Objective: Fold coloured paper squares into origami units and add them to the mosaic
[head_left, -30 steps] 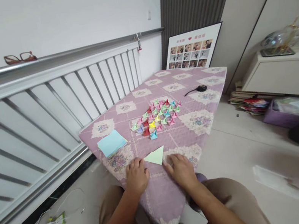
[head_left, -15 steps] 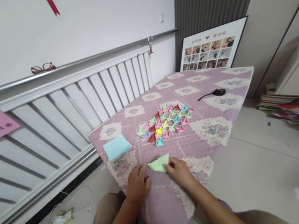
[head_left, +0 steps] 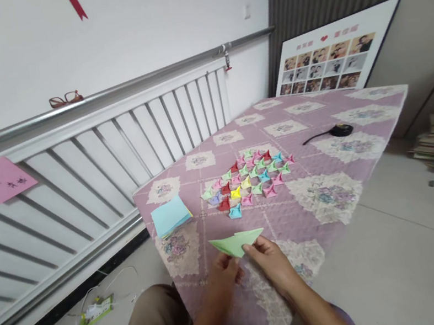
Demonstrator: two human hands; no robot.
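Note:
A light green sheet of origami paper (head_left: 235, 244), folded into a triangle with its long edge away from me, is raised a little in front of me. My right hand (head_left: 271, 262) pinches it at the right, thumb on the near face. Under its lower left side is my left hand (head_left: 226, 270), with curled fingers gripping the paper there; part of those fingers is hidden. Beyond the paper, several small folded paper pieces (head_left: 245, 182) in pink, red, green, yellow and blue stand in slanting rows. To the left lies a stack of square paper (head_left: 171, 215), light blue on top.
A purple flowered cloth covers the table (head_left: 235, 316). A black object with a strap (head_left: 341, 130) lies far right on it. The white radiator (head_left: 145, 136) runs along the left side, and a photo board (head_left: 333, 60) leans at the back. A power strip (head_left: 96, 311) rests on the floor.
My left hand has moved from beside the paper onto it. The green paper has been lifted and turned, its long edge now facing away. The view has shifted slightly.

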